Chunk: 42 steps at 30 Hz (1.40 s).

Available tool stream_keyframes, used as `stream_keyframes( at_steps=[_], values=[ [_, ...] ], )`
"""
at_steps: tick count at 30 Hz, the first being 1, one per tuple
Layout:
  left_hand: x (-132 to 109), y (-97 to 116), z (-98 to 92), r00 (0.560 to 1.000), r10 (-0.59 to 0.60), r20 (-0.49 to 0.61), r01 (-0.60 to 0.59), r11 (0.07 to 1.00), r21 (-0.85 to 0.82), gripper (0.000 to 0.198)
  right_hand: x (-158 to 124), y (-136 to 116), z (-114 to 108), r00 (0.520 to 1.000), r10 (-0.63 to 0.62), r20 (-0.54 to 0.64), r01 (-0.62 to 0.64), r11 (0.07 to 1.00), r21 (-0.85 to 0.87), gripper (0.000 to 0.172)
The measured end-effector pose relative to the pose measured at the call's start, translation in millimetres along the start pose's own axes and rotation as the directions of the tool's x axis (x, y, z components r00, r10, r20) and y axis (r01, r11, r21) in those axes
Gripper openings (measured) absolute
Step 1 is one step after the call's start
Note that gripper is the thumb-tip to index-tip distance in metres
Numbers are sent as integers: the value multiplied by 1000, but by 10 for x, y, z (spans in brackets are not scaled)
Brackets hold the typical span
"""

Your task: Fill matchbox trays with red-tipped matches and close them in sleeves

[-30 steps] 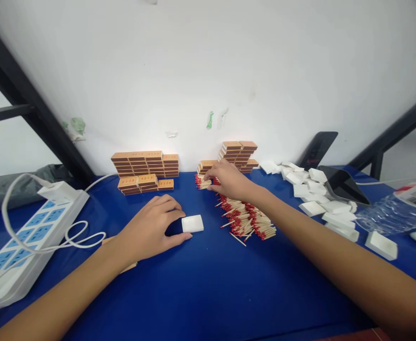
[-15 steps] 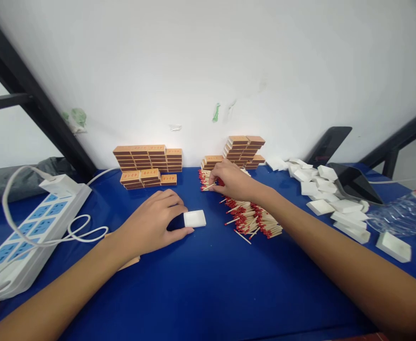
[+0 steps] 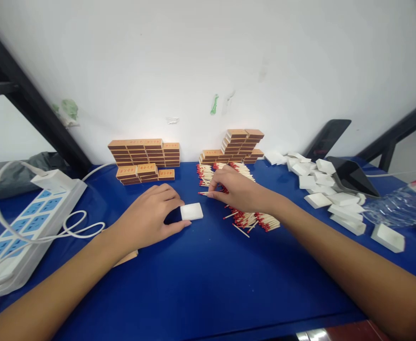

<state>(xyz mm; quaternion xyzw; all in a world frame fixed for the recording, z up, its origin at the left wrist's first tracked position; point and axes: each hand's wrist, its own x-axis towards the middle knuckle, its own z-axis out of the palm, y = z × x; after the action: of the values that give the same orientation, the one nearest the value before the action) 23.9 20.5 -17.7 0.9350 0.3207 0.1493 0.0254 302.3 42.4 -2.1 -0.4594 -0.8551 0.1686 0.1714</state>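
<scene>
My left hand [image 3: 154, 215] rests on the blue table and holds a small white tray [image 3: 192, 211] between thumb and fingers at its left end. Pinched in my right hand [image 3: 232, 189] are red-tipped matches [image 3: 203, 193], their heads pointing left; how many is hidden by the fingers. A large heap of matches [image 3: 245, 219] lies under and in front of my right hand, with more matches [image 3: 204, 174] behind it. Stacked matchboxes [image 3: 137, 154] stand at the wall on the left, and another stack [image 3: 241, 144] stands behind the heap.
White trays [image 3: 346, 211] lie piled on the right, beside a black dustpan-like object [image 3: 357, 177] and a clear plastic bottle [image 3: 399, 206]. A white power strip [image 3: 33, 232] with a looping cable is at the left. A flat brown piece [image 3: 127, 258] shows below my left forearm.
My right hand has moved slightly toward me from the back matches, now with match heads sticking out left of its fingertips. The left hand still holds the white tray. The view has shifted slightly.
</scene>
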Motion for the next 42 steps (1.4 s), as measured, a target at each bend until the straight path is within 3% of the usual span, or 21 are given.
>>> stream_keyframes(
  at_steps=[6, 13, 23, 29, 32, 36, 42],
  values=[
    [1, -4, 4, 1000, -3, -16, 3, 1000, -15, 31, -26, -138, 108, 996, -86, 18, 81, 978, 193, 17],
    [-7, -38, 30, 998, 11, -64, -16, 997, -71, 29, -63, -265, 300, 988, -153, -36, 157, 959, 235, 9],
    [-4, -56, 7, 996, 30, -79, -34, 999, -40, 28, -92, -243, 321, 973, -220, -65, 224, 972, 65, 7],
    [-14, -67, 3, 989, 93, -117, -96, 995, -18, 29, -63, -179, 186, 958, -262, -114, 268, 963, 36, 9],
    [-17, -67, 11, 982, 115, -147, -116, 993, 2, 29, -21, -27, 99, 965, -200, -169, 190, 979, -70, 6],
    [-14, -66, 8, 981, 118, -157, -117, 993, 16, 29, 2, 137, 76, 991, -92, -102, 71, 978, -195, 9],
    [-14, -57, 1, 986, 99, -131, -98, 995, 9, 27, 25, 130, 213, 994, -91, -62, 74, 969, -236, 8]
  ],
)
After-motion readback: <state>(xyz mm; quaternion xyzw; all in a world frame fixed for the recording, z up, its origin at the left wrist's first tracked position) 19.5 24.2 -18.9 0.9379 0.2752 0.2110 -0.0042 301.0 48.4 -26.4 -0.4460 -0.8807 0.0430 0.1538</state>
